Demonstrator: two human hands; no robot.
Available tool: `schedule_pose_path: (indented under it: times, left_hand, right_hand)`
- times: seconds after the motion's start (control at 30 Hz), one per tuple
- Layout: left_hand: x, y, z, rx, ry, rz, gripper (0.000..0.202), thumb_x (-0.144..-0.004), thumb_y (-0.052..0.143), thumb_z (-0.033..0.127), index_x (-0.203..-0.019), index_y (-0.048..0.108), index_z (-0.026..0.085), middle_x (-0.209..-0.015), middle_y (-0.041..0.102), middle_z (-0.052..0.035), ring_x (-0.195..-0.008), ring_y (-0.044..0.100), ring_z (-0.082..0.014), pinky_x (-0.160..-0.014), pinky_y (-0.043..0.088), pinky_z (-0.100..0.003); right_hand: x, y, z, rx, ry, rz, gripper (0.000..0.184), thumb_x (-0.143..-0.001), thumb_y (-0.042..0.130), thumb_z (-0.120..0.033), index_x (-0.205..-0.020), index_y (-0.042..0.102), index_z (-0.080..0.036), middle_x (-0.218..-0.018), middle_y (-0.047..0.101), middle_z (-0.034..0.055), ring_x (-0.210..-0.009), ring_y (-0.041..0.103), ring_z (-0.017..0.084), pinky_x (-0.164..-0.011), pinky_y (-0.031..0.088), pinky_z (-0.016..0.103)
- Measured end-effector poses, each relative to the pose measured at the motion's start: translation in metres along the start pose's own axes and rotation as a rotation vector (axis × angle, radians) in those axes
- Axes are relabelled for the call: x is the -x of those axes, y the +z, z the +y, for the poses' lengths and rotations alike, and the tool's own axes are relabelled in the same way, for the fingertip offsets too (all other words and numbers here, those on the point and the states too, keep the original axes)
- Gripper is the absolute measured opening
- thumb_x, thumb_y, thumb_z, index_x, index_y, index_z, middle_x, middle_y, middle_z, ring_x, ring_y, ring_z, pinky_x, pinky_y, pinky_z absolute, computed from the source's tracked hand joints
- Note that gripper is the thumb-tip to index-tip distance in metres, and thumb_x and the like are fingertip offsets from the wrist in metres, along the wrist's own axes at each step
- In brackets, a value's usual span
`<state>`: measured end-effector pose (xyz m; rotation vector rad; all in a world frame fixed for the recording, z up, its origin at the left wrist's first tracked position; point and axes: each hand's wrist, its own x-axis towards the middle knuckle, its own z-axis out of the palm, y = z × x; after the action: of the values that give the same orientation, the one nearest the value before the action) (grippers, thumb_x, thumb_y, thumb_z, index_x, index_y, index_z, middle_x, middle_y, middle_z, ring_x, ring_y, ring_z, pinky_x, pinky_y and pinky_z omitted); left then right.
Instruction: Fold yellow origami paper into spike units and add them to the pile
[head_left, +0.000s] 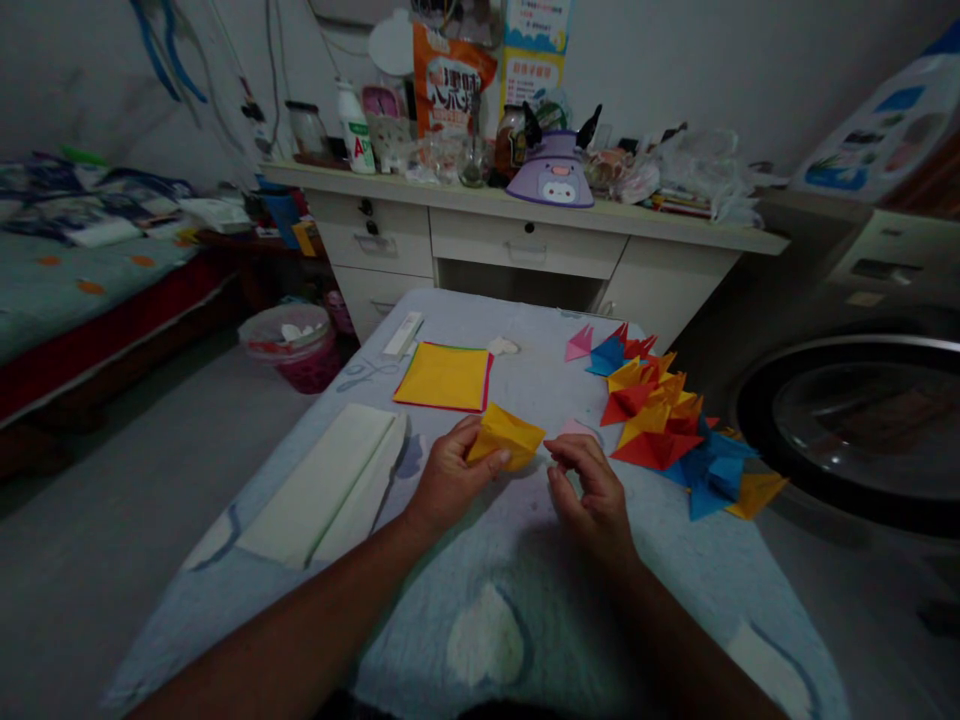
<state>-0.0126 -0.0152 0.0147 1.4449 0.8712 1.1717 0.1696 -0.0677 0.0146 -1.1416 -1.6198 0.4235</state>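
Note:
A partly folded sheet of yellow origami paper is pinched in my left hand, thumb in front and fingers behind. Just to its right, my right hand is apart from the paper, its fingers curled with a gap between thumb and forefinger and nothing seen between them. Beyond my left hand lies a stack of square paper, yellow on top with red edges showing. On the right side of the table several folded paper cranes in red, yellow, blue and pink stand in a row.
A cloth covers the table. Folded pale paper lies at left, with a small white box farther back. Behind stands a cluttered white desk. A washing machine is at right, a pink bin at left.

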Motion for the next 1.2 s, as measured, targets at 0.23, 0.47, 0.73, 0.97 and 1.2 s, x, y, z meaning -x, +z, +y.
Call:
schedule_pose_path:
  times: [0.23,0.47,0.73,0.97,1.2]
  left_hand:
    - [0.0019,0.0012,0.0003,0.092,-0.058,-0.023,0.021,-0.079,0.068,0.027,-0.095,0.064,0.014,-0.084,0.058,-0.001,-0.067,0.055,-0.0101,-0.054,0.047,-0.019]
    - [0.0024,0.0013,-0.0021,0.112,-0.079,-0.037,0.023,-0.082,0.066,0.027,-0.1,0.06,0.015,-0.08,0.061,-0.0002,-0.06,0.055,-0.0085,-0.054,0.049,-0.02]
    - [0.0021,0.0022,-0.0007,0.087,-0.023,-0.028,0.016,-0.077,0.068,0.024,-0.091,0.067,0.015,-0.099,0.055,-0.0048,-0.084,0.059,-0.0157,-0.056,0.055,-0.021]
    - [0.0021,0.0017,0.0045,0.044,0.01,-0.035,0.015,-0.078,0.066,0.019,-0.092,0.069,0.016,-0.1,0.055,-0.0051,-0.089,0.059,-0.0168,-0.06,0.057,-0.022]
    - [0.0032,-0.0006,-0.0012,0.08,0.054,-0.042,0.012,-0.074,0.071,0.023,-0.083,0.066,0.017,-0.099,0.053,-0.004,-0.091,0.059,-0.0177,-0.063,0.057,-0.025]
  right_hand:
    - [0.0026,0.0007,0.0029,-0.021,-0.004,-0.035,0.037,-0.087,0.052,-0.012,-0.121,0.058,-0.027,-0.105,0.054,0.0046,-0.086,0.054,0.015,-0.077,0.046,0.031]
    - [0.0048,0.0006,0.0013,-0.029,-0.005,-0.061,0.043,-0.087,0.052,-0.013,-0.127,0.055,-0.029,-0.108,0.053,0.0053,-0.089,0.053,0.017,-0.079,0.047,0.034]
    - [0.0043,-0.0003,0.0,-0.028,-0.013,-0.091,0.048,-0.086,0.054,-0.015,-0.131,0.051,-0.031,-0.111,0.053,0.0054,-0.092,0.053,0.018,-0.079,0.047,0.034]
    - [0.0045,-0.0006,-0.0006,-0.007,-0.049,-0.097,0.048,-0.085,0.052,-0.014,-0.131,0.051,-0.03,-0.111,0.053,0.0058,-0.093,0.054,0.018,-0.078,0.048,0.033]
    - [0.0038,-0.0009,-0.0027,0.004,-0.016,-0.12,0.049,-0.085,0.052,-0.017,-0.132,0.051,-0.029,-0.112,0.053,0.0063,-0.094,0.054,0.019,-0.079,0.049,0.035]
